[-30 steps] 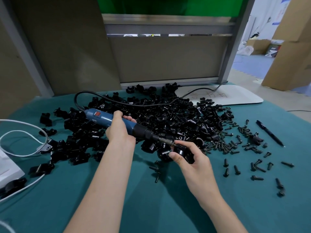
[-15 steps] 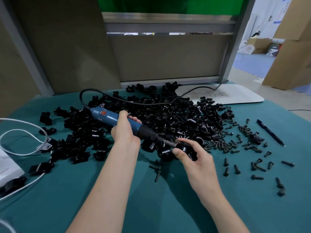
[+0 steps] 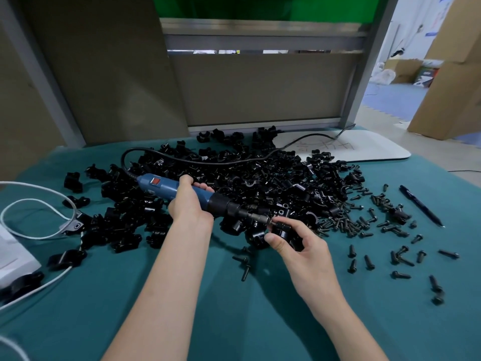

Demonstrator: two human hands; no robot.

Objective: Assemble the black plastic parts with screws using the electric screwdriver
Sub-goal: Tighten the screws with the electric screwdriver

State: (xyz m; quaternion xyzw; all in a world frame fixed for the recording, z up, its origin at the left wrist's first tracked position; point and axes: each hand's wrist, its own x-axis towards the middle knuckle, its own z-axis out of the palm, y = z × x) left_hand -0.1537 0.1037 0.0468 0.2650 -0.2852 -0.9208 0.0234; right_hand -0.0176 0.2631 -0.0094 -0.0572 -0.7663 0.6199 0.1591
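- Left hand (image 3: 188, 204) wraps blue, corded electric screwdriver (image 3: 182, 191).
- Right hand (image 3: 299, 246) pinches small black plastic part (image 3: 282, 230); bit tip meets it.
- Loose black screws (image 3: 364, 259) on teal bench (image 3: 234, 308).

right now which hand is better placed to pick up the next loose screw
Probably the right hand: the loose screws lie just beside it, though it holds a black part. The left hand grips the screwdriver.

1 elec. screwdriver (image 3: 166, 186), 1 pen (image 3: 420, 205), 1 whiteboard (image 3: 377, 152), 2 hands: L hand (image 3: 191, 204), R hand (image 3: 299, 246). Uncountable heap of black plastic pts (image 3: 260, 183); dozens of screws (image 3: 341, 223).
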